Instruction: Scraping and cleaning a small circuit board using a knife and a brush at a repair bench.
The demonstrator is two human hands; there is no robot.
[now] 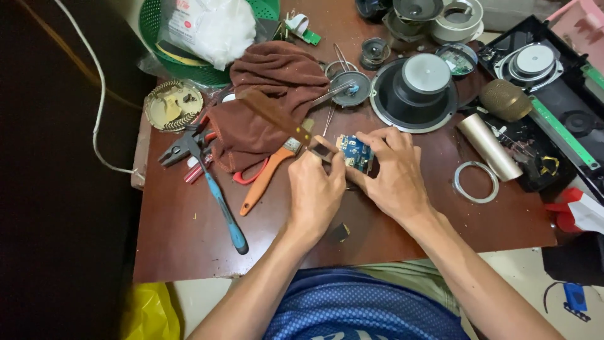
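Observation:
Both hands meet over the middle of a brown table (189, 239). My right hand (393, 173) grips a small blue circuit board (356, 153) by its edges. My left hand (318, 189) pinches a small dark square part (321, 150) right against the board's left side. An orange-handled brush (270, 170) lies just left of my left hand.
A brown cloth (267, 104), pliers (182, 148) and a blue-handled tool (220, 204) lie to the left. Behind are a large speaker cone (415, 91), a gold microphone head (505, 99), a metal tube (487, 146), a metal ring (476, 182) and a green basket (189, 69).

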